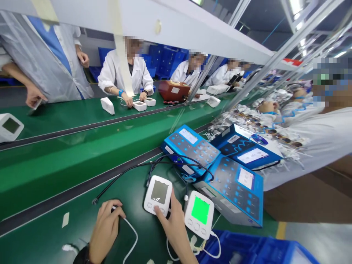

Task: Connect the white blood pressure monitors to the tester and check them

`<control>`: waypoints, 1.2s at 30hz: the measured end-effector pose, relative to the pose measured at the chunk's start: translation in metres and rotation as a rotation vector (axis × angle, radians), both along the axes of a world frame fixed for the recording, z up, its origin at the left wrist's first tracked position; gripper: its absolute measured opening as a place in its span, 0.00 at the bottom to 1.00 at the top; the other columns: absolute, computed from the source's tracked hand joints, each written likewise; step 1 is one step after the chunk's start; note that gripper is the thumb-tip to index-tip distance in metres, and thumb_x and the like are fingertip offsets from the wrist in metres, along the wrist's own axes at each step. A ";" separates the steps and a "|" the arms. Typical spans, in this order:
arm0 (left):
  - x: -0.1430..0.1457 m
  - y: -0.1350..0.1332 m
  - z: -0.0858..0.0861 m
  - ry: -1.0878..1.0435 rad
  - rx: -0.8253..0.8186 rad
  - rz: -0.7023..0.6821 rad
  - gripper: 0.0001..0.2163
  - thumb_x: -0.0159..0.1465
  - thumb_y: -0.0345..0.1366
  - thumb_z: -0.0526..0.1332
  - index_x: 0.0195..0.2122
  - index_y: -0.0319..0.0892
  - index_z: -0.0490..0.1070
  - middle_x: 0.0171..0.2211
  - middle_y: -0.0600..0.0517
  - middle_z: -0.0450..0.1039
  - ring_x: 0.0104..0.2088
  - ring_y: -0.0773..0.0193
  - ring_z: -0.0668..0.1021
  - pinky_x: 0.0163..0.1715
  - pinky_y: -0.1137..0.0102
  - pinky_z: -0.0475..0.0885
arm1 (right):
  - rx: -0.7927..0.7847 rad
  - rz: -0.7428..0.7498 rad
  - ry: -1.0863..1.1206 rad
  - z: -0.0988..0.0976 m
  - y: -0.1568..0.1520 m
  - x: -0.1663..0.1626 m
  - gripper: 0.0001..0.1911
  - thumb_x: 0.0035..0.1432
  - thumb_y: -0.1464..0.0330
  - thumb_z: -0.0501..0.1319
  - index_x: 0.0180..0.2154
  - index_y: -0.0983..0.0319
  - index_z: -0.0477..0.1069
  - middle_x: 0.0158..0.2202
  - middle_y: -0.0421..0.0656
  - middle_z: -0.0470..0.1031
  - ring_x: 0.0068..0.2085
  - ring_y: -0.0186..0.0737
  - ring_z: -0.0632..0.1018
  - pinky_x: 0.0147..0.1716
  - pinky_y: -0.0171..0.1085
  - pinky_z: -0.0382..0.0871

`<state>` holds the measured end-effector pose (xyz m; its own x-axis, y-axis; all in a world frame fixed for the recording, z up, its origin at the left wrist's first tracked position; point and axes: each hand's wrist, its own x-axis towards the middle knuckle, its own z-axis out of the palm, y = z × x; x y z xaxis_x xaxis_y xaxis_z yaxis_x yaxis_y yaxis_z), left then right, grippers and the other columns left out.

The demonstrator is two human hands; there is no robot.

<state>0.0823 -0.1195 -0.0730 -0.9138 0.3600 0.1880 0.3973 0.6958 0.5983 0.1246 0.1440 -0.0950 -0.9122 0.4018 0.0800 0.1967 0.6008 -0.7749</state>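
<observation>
Nearest to us, our right hand (pixel 173 223) presses one stretched finger on the buttons of the grey-screened monitor (pixel 158 195), which lies upright on the green bench (pixel 49 234), while our left hand (pixel 106 227), well left, pinches the white cable (pixel 132 234).

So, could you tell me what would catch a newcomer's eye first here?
Probably the white monitor with the bright green screen at the near edge of the green bench, beside the right hand, whose finger presses a button on a second white monitor with a grey screen. The left hand pinches a white cable end. Just behind stand three blue test boxes.
</observation>
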 end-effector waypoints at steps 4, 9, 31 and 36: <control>0.001 0.004 -0.002 -0.030 0.029 0.008 0.16 0.70 0.24 0.48 0.34 0.46 0.73 0.48 0.48 0.73 0.53 0.51 0.72 0.50 0.55 0.71 | 0.033 -0.014 -0.011 0.003 0.002 0.001 0.46 0.64 0.45 0.61 0.72 0.62 0.54 0.62 0.55 0.72 0.60 0.64 0.73 0.57 0.58 0.69; 0.002 0.005 -0.008 -0.064 0.088 0.010 0.16 0.70 0.23 0.48 0.37 0.45 0.73 0.49 0.48 0.72 0.53 0.51 0.72 0.52 0.54 0.70 | 0.031 0.018 -0.038 0.008 0.005 0.003 0.47 0.63 0.43 0.61 0.72 0.63 0.54 0.61 0.56 0.73 0.59 0.65 0.73 0.56 0.57 0.70; 0.013 0.019 -0.015 -0.107 0.269 0.058 0.14 0.67 0.20 0.49 0.34 0.43 0.70 0.44 0.49 0.71 0.46 0.54 0.73 0.42 0.60 0.69 | 0.078 -0.018 -0.065 0.020 0.001 0.013 0.50 0.62 0.45 0.62 0.75 0.61 0.47 0.73 0.57 0.53 0.70 0.64 0.61 0.63 0.57 0.65; 0.014 0.022 -0.016 -0.088 0.319 0.069 0.14 0.65 0.18 0.50 0.32 0.43 0.69 0.41 0.49 0.71 0.42 0.56 0.73 0.39 0.63 0.67 | -0.061 0.020 -0.109 0.013 0.009 0.012 0.54 0.61 0.46 0.65 0.75 0.60 0.41 0.72 0.59 0.55 0.63 0.61 0.73 0.57 0.52 0.73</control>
